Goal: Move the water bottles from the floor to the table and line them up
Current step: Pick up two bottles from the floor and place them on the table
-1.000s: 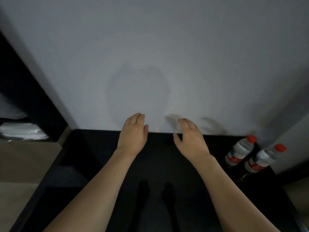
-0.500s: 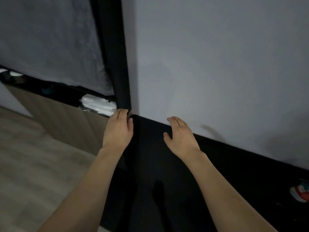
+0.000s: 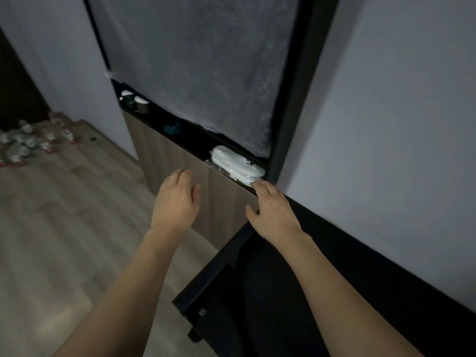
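Reaching out empty, the left hand (image 3: 177,202) and right hand (image 3: 273,212) hang with fingers loosely spread, holding nothing. Many bottles (image 3: 28,143) stand on the floor (image 3: 64,228), well apart from the table (image 3: 322,292); most carrying likely remains.

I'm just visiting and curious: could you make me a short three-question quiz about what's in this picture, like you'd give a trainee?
1. True or false: the left hand is holding a water bottle.
2. Where is the cluster of water bottles? A) on the black table B) on the wooden floor at far left C) on the shelf
3. Fill in: the white plastic-wrapped bundle lies on the recessed ____, just beyond the right hand.

Key
1. False; both hands are open and hold nothing.
2. B; none stands on the visible part of the black table.
3. shelf.
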Tool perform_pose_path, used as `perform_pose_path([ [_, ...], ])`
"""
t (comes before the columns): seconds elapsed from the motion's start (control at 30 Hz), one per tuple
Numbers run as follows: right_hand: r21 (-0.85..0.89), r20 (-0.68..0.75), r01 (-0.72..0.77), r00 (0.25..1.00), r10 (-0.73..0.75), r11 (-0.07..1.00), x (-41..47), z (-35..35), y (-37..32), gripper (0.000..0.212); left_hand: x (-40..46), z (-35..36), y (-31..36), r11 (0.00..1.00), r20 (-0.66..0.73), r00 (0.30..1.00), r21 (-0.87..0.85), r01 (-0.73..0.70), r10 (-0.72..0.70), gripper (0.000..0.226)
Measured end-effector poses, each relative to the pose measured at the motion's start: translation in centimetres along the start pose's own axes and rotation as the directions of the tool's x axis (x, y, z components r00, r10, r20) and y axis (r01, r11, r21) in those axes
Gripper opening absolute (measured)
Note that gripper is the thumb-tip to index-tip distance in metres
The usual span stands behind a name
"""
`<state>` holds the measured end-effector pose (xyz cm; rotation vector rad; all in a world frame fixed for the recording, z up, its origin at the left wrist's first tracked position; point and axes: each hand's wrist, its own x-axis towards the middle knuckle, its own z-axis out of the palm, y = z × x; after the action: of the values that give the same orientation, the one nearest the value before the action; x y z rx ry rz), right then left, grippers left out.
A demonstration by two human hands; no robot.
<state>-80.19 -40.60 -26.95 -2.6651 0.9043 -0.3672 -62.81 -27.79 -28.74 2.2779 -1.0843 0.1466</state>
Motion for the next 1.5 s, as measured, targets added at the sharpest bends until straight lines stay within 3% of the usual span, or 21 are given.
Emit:
perform_pose_path([
  [0.43,0.050,0.110,0.118,0.986,-0.123,0.992,11.7,11.0,-21.2,0.057,5.4,-9.4,-23.2,0.989,-0.035,0.990,0.046,0.140,-0.139,0.037],
  [0.77,0.048,0.167,0.150,0.973,-0.156,0.988,20.5,17.8,-29.1,0.056,10.3,-11.1,-34.6,0.974,-0.031,0.976,0.058,0.219,-0.217,0.041],
  [1.5,0.111,0.212,0.244,0.941,-0.262,0.963,51.3,31.1,-48.7,0.053,35.7,-16.2,-61.4,0.941,-0.037,0.946,0.101,0.323,-0.321,0.043],
])
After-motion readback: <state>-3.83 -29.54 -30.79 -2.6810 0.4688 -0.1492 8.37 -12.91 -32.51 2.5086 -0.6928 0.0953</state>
